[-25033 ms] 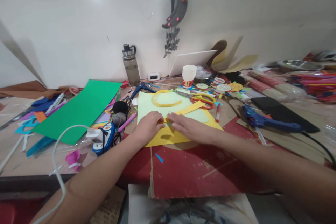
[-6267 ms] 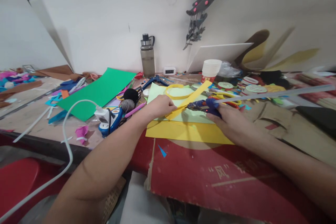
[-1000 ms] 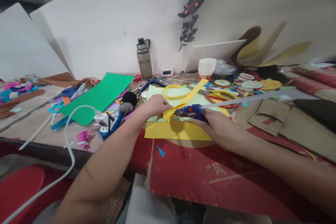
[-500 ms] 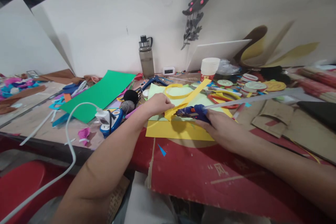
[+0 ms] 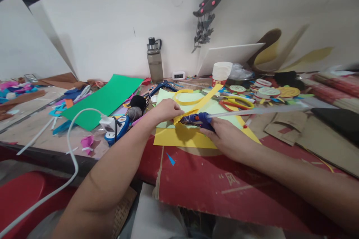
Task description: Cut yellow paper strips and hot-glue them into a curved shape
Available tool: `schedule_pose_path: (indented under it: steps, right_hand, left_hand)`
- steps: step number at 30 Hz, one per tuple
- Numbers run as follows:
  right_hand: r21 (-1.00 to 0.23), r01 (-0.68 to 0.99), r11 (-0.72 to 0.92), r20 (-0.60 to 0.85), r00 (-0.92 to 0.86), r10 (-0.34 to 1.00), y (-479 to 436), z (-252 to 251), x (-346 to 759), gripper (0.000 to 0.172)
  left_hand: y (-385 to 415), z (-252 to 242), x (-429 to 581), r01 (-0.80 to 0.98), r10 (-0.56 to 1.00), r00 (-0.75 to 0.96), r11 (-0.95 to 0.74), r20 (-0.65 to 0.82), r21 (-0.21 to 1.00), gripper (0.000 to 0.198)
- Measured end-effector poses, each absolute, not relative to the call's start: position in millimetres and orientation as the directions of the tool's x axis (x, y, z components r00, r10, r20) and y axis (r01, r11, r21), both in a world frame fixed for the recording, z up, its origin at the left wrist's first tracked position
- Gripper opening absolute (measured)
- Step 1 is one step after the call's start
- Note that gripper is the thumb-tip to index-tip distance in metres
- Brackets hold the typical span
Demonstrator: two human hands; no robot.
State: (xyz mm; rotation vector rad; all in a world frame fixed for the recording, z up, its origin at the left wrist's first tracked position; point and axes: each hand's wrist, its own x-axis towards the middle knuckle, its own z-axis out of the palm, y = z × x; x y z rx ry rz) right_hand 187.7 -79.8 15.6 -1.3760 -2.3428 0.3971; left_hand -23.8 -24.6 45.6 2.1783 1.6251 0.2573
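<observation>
My right hand [image 5: 217, 131] is wrapped round a blue glue gun [image 5: 203, 120], with a long clear glue stick [image 5: 252, 111] jutting from its back end. The gun's nozzle end points left, close against a yellow paper strip [image 5: 207, 99]. My left hand [image 5: 167, 111] pinches the near end of that strip, and the fingertips are partly hidden. Behind it lies a curved yellow strip [image 5: 183, 101]. Below both hands are a pale green sheet [image 5: 164, 121] and a yellow sheet [image 5: 165, 138].
A green sheet [image 5: 103, 101], a power strip [image 5: 119, 129] with a white cable [image 5: 73, 149], and black pompom [image 5: 138, 101] lie left. A water bottle [image 5: 155, 61] and paper cups [image 5: 221, 71] stand behind. Scissors [image 5: 237, 103] lie right, near cardboard pieces [image 5: 288, 123]. Red board [image 5: 196, 183] forms the near edge.
The glue gun in my right hand has shifted slightly left along the near end of the yellow strip. My left hand keeps its pinch. The whole view has drifted a little.
</observation>
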Motion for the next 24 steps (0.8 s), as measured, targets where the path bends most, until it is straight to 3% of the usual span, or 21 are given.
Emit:
schedule_pose_path:
  steps: [7,15,24]
  right_hand:
    - [-0.361,0.813,0.456,0.205,-0.408,0.890,-76.3,12.8,191.4,0.026]
    - [-0.447,0.751,0.486,0.163,-0.465,0.870,-84.4,17.9,183.1,0.020]
    - [-0.413,0.748,0.519,0.179,-0.493,0.852,-81.6,17.6,190.9,0.026]
  left_hand:
    - [-23.5,43.7,-24.6,0.856,0.940,0.320,-0.232,-0.121,0.462,0.031]
    - [-24.4,44.2,-24.7,0.834,0.938,0.306,-0.184,-0.159,0.521,0.027]
    - [-23.3,42.8,-25.6,0.841,0.935,0.317,-0.200,-0.157,0.503,0.028]
